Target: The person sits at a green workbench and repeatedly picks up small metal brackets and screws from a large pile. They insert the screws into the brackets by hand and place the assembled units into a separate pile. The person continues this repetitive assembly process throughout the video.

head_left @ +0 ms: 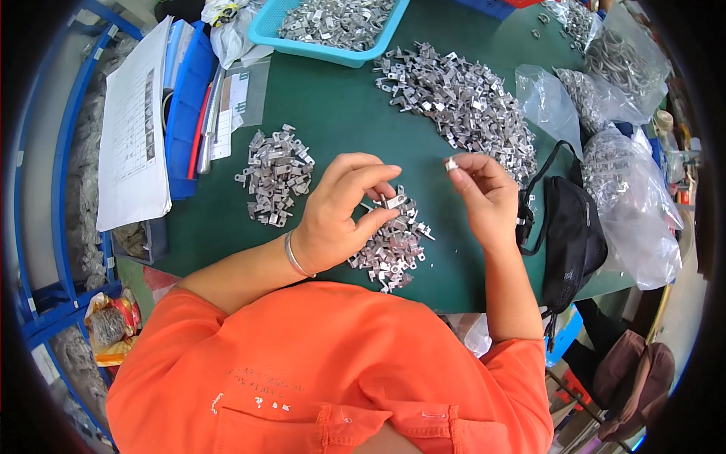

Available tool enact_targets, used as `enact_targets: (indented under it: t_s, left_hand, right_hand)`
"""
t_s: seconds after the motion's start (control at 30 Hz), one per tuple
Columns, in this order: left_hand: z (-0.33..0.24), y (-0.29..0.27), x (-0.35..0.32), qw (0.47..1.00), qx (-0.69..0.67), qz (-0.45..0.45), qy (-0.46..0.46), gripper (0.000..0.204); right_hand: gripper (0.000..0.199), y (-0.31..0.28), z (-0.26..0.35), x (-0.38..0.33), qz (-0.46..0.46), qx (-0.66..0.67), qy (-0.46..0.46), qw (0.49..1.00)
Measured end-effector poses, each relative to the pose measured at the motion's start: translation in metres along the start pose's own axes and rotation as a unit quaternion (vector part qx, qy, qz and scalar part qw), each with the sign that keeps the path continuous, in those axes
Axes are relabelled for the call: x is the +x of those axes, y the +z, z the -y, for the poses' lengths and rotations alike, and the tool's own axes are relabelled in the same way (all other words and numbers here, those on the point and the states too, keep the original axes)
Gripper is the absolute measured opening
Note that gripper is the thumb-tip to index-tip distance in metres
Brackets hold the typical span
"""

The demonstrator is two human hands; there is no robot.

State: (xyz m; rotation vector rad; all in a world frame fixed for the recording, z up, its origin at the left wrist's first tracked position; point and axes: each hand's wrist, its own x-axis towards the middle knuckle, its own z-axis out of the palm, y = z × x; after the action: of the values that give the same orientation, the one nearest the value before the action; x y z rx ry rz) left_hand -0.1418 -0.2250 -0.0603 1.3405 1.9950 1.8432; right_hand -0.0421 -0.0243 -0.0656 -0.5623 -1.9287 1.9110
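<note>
A small metal bracket (pixel 392 200) is pinched between the thumb and fingertips of the left hand (pixel 340 212), held just above the near pile of brackets (pixel 393 246) on the green table mat (pixel 340 113). A second small metal piece (pixel 451 163) is gripped at the fingertips of the right hand (pixel 484 193), raised slightly higher and to the right. A bangle (pixel 291 256) is worn on the left wrist.

The held bracket is seen as a short, flat, silver-grey stamping with a bent tab; its finer form cannot be made out. The piece in the right hand is largely covered by the fingers, and only a bright end is visible.

A sorted pile (pixel 276 178) lies to the left of the hands, and a large loose heap (pixel 461 98) lies beyond them to the right. A turquoise tray (pixel 261 26) of similar parts is cut off by the upper edge. Clear bags of parts (pixel 628 197) and a black pouch (pixel 571 234) stand at the right edge of the mat; papers (pixel 136 129) and a blue bin (pixel 185 113) stand at the left.

Bare mat is seen between the sorted pile and the large heap, and in front of the left forearm. The near table edge is hidden by the orange shirt (pixel 325 363)
</note>
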Motion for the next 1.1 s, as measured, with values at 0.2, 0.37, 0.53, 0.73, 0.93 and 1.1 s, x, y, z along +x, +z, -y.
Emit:
enact_targets:
  t_s: [0.2,0.37,0.53,0.73,0.93,1.1]
  left_hand:
    - [-0.003,0.004,0.002,0.999,-0.011,0.013,0.038,0.043]
    - [0.000,0.005,0.004,0.994,0.037,0.106,0.005,0.033]
    - [0.008,0.009,0.000,0.986,0.042,0.164,-0.013,0.020]
    - [0.008,0.010,0.004,0.981,0.050,0.182,0.043,0.019]
    - [-0.010,0.009,0.005,0.982,-0.024,0.161,-0.095,0.020]
    - [0.005,0.004,-0.006,0.987,-0.060,0.098,-0.111,0.028]
  right_hand:
    - [0.018,-0.002,0.001,-0.024,0.148,0.362,0.174,0.904]
    - [0.018,-0.003,-0.002,-0.028,0.159,0.427,0.202,0.867]
    - [0.016,-0.006,-0.003,-0.029,0.153,0.460,0.214,0.848]
    - [0.017,0.008,0.001,-0.045,0.046,0.006,-0.119,0.992]
    - [0.026,0.016,0.004,-0.049,0.073,-0.290,-0.413,0.860]
    - [0.015,-0.006,0.003,-0.021,-0.065,-0.424,-0.304,0.851]
